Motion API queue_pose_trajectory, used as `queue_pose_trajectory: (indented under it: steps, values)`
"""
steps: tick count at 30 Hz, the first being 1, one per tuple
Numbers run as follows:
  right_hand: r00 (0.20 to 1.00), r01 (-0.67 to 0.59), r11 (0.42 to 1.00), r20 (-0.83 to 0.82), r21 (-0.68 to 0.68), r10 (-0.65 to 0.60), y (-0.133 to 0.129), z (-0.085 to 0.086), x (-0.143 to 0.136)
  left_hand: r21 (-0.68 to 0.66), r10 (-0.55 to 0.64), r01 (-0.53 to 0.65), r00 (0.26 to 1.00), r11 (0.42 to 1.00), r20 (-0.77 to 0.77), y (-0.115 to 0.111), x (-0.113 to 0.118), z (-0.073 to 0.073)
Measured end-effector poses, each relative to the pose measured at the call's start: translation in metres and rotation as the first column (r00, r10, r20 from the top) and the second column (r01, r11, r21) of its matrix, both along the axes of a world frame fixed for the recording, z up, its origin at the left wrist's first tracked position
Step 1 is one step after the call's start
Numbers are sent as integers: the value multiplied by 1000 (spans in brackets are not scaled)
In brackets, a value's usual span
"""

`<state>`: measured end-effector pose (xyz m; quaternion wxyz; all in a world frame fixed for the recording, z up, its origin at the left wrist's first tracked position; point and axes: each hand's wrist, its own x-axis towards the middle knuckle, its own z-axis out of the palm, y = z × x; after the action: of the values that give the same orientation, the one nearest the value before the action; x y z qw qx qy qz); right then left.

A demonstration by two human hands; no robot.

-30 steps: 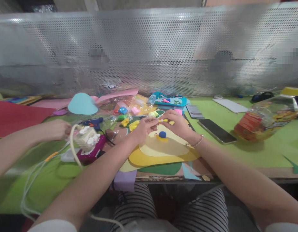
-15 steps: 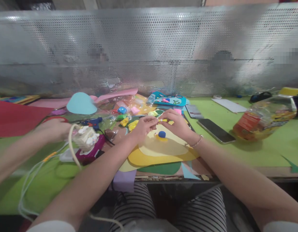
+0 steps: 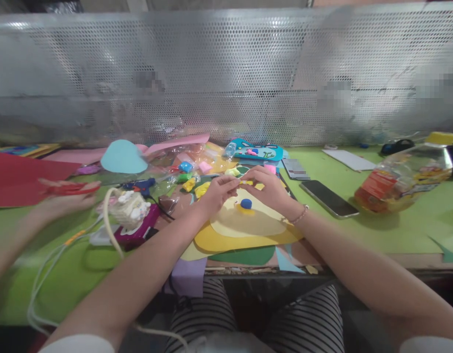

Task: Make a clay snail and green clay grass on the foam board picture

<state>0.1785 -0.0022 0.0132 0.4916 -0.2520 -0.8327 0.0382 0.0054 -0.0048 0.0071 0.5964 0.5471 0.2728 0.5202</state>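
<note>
Above layered yellow paper shapes [image 3: 256, 226], my left hand [image 3: 222, 194] and my right hand [image 3: 262, 187] meet fingertip to fingertip. A small yellow piece [image 3: 246, 183] shows between them, pinched in my right hand's fingers. My left hand's fingers are pressed together; what they hold, if anything, is too small to make out. A dark blue ball [image 3: 246, 203] sits on the pale yellow paper just below my hands, with a bit of yellow beside it. Packets of yellow clay [image 3: 202, 189] lie left of my fingers.
At the left, another person's hand [image 3: 70, 196] holds red scissors [image 3: 70, 188] near red paper [image 3: 24, 179]. A power adapter [image 3: 130, 210] with cables stands nearer. To the right are a phone [image 3: 328, 198] and a bottle [image 3: 403, 179]. A blue decorated case [image 3: 258, 150] lies behind.
The other person's hand has moved left and lifted, with the red scissors now in view. My hands have barely moved; less of the yellow piece shows between them.
</note>
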Motion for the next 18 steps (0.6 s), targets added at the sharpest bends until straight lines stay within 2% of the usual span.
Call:
queue_pose_trajectory:
  steps: [3, 6, 8, 10, 14, 16, 18]
  values:
    - [1000, 9, 999, -15, -39, -10, 0, -1, 0, 49, 47, -45, 998, 998, -30, 1, 0, -2]
    - [996, 14, 995, -82, -103, -23, 2, -1, 0, 221, 179, -147, 975, 964, -134, 1, 0, -2]
    - [991, 14, 990, -129, -140, -33, 3, -1, 0, 397, 314, -218, 930, 891, -193, -1, -1, -2]
    - [987, 25, 985, -154, -171, -52, 4, 0, 0, 565, 440, -255, 871, 785, -217, -2, -2, 0]
    - [984, 30, 973, -166, -231, -69, 6, -1, 1, 786, 581, -204, 781, 584, -229, -4, -4, 1]
    - [984, 11, 967, -168, -253, -56, 6, -2, 2, 830, 606, -173, 762, 530, -228, -3, -4, 1]
    - [984, -8, 961, -171, -277, -42, 7, -3, 2, 843, 615, -163, 755, 513, -228, -3, -4, 1]
